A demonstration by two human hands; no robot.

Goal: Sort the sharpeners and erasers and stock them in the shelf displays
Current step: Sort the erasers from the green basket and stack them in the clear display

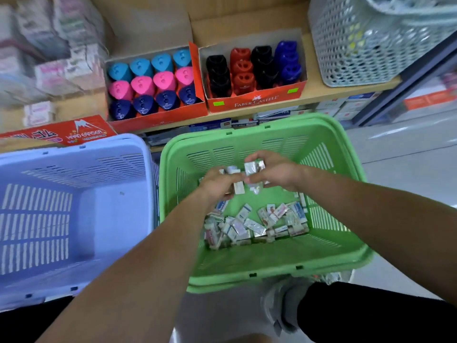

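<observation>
Arms in green basket [272,277]; left hand [218,185], right hand [277,175] clutch erasers [250,167].
Sharpeners [153,82] look shelved far off; eraser heap [247,227] awaits.

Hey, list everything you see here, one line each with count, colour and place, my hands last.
green basket: one, green, centre, below the shelf
blue basket: one, pale blue, left of the green one
erasers: many, white-wrapped, loose in the green basket
triangular sharpeners: twelve, in light blue, pink and navy rows, left orange box on shelf
two-hole sharpeners: columns of black, red, black, blue, Faber-Castell box beside it
eraser box: one, red, shelf edge, far left
mesh basket: one, grey, shelf, top right
left grip: holds a few erasers over the green basket
right grip: holds erasers, beside the left
</observation>
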